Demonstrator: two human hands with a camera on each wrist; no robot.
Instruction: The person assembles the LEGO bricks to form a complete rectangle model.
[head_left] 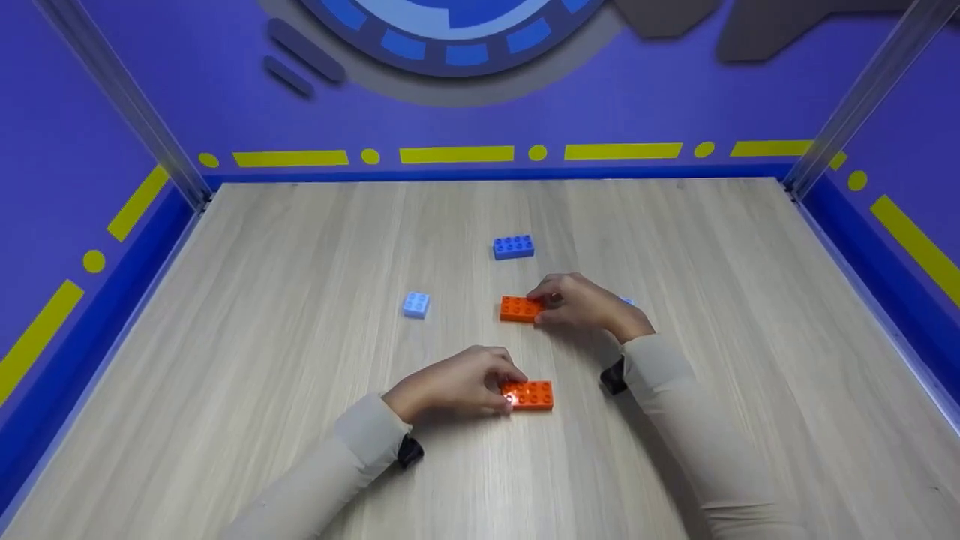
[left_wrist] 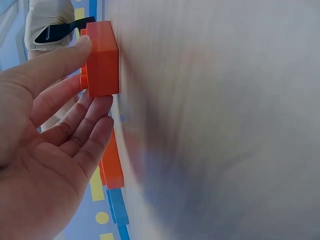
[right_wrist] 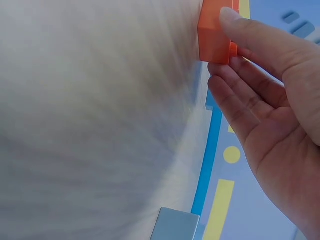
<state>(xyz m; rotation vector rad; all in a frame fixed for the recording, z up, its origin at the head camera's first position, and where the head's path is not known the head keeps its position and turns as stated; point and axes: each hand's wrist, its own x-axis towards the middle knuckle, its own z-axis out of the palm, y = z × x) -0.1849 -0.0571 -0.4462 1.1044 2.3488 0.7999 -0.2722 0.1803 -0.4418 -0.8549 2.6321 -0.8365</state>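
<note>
On the table lie two orange toy building bricks with studs on top. My left hand pinches the left end of the nearer orange brick; in the left wrist view the thumb lies along that nearer brick. Farther back, my right hand grips the right end of the other orange brick. The right wrist view shows the thumb on the side of this brick, with fingers around its far side. Both bricks appear to sit on the tabletop, apart from each other.
A dark blue brick lies behind the orange ones. To the left is a small light blue brick. Another light blue piece is mostly hidden behind the right wrist. Blue-purple panels wall the wooden table at back and sides.
</note>
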